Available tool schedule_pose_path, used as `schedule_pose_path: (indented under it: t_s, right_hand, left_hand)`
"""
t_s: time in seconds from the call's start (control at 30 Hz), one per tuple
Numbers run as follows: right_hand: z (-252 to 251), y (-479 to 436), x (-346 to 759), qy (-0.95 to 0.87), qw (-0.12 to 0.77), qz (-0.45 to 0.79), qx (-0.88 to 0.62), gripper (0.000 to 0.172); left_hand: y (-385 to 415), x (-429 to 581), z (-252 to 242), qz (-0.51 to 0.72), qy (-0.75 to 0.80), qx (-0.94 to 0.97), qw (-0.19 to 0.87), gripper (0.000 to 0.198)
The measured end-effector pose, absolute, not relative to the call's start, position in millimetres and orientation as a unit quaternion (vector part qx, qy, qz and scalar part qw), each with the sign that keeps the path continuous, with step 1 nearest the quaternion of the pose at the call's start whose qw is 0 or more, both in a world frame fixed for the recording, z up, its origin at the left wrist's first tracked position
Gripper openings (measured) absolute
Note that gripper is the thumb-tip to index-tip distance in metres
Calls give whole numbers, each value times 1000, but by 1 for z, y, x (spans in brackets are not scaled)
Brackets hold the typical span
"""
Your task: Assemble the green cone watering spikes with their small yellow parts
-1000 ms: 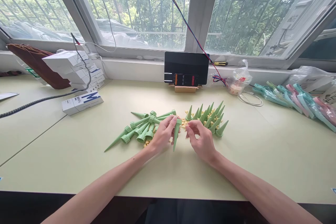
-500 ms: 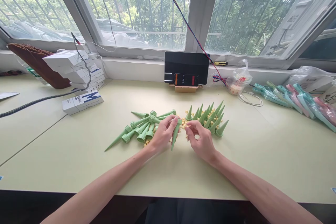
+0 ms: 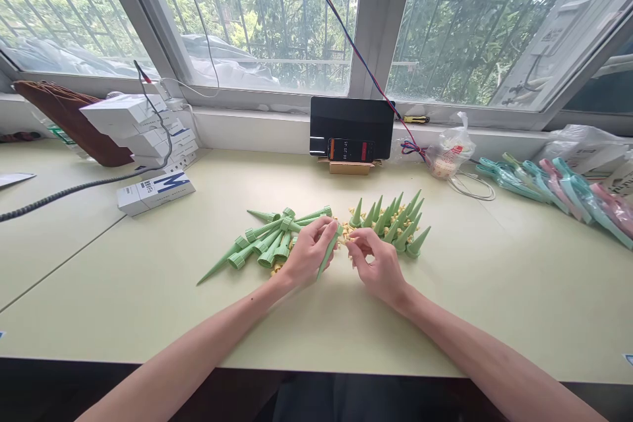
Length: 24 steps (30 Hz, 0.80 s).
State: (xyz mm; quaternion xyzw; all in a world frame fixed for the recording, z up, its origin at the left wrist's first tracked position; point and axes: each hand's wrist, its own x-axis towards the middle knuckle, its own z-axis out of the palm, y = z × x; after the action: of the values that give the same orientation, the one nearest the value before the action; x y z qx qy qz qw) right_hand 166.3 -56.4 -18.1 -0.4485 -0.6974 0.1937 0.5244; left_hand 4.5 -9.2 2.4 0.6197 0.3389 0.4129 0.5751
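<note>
My left hand (image 3: 307,252) is closed round a long green plastic spike (image 3: 328,252), its tip pointing down and toward me. My right hand (image 3: 378,264) pinches a small yellow piece at the spike's wide end; the piece is mostly hidden by my fingertips. To the left of my hands lies a pile of green spikes (image 3: 262,241) on their sides. Just behind my right hand is a cluster of short green cones (image 3: 395,221) standing upright, with small yellow pieces (image 3: 347,229) scattered between the two groups.
A pale green table (image 3: 148,290) runs under a window. White boxes (image 3: 143,125) and one flat box (image 3: 155,192) are at the back left, a dark cable (image 3: 59,194) crosses there. A phone on a stand (image 3: 350,150), a plastic bag (image 3: 449,151) and pastel clips (image 3: 558,188) sit behind and right.
The spike in my left hand has tilted, its tip swinging left toward my palm. My right fingers have shifted slightly closer to the spike's wide end.
</note>
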Motion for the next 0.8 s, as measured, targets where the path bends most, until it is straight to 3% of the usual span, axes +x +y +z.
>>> schedule_pose_path:
  t_s: [0.8]
  right_hand:
    - [-15, -59, 166, -697, 526, 189, -449, 9]
  left_hand:
    - [-10, 4, 5, 409, 342, 624, 572, 35]
